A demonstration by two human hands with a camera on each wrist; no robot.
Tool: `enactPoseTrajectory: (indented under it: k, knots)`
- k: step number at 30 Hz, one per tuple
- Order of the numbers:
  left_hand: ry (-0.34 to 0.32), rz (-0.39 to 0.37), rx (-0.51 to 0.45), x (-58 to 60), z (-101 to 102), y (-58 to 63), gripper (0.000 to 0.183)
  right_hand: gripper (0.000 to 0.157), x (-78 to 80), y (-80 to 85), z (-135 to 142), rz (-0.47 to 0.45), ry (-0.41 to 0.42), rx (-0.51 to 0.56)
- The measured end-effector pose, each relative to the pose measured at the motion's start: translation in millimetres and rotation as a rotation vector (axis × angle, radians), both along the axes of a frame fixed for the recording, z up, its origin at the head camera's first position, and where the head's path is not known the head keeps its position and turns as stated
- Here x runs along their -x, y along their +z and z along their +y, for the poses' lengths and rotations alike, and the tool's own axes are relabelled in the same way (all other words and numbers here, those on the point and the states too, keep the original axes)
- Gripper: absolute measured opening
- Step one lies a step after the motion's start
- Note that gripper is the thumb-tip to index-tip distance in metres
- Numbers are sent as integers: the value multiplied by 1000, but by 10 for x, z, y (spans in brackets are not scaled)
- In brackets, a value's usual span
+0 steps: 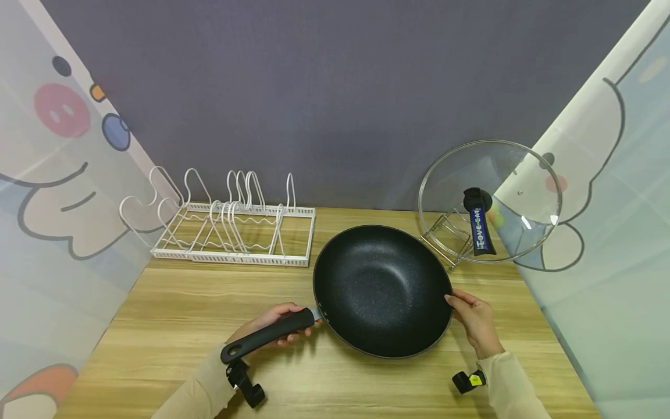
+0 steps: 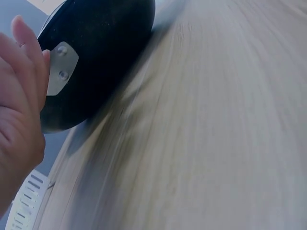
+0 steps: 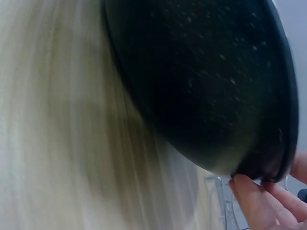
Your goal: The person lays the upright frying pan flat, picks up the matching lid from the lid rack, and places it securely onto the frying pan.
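A black non-stick wok (image 1: 384, 291) with a long black handle (image 1: 267, 334) is held close over the table, its inside facing up in the head view. My left hand (image 1: 272, 320) holds the handle from beneath, near the metal bracket (image 2: 62, 69) riveted to the wok's wall. On the opposite side, my right hand (image 1: 475, 321) pinches the rim, thumb on top and fingers underneath. The right wrist view shows the fingertips (image 3: 247, 184) against the wok's dark speckled outside.
A white wire pan rack (image 1: 235, 256) stands at the back left. At the back right, a glass lid (image 1: 508, 192) with a black handle leans in a small metal stand (image 1: 445, 241). Printed fabric walls (image 1: 607, 302) flank the wooden table (image 1: 335, 387), and a grey panel (image 1: 335, 105) rises behind.
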State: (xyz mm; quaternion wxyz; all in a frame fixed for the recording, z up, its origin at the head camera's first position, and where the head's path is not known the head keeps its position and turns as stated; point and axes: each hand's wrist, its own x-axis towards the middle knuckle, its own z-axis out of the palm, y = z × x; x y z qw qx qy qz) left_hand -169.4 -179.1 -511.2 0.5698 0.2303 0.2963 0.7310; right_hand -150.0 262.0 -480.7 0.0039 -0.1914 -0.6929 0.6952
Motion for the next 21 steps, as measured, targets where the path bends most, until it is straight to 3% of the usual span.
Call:
enactPoseTrajectory:
  k: [5, 8, 13, 17, 21]
  knots:
    - [70, 80, 26, 15, -78, -26, 46, 18, 45, 61, 72, 44, 70, 52]
    - [113, 131, 61, 31, -133, -59, 45, 22, 84, 88, 119, 116, 96, 118]
    - [174, 130, 91, 45, -207, -99, 50, 13, 173, 64, 273, 263, 144, 165]
    - [221, 104, 96, 40, -261, -90, 51, 19, 262, 36, 407, 358, 85, 186]
    - [235, 42, 133, 48, -338, -55, 51, 23, 316, 156, 434, 377, 15, 200]
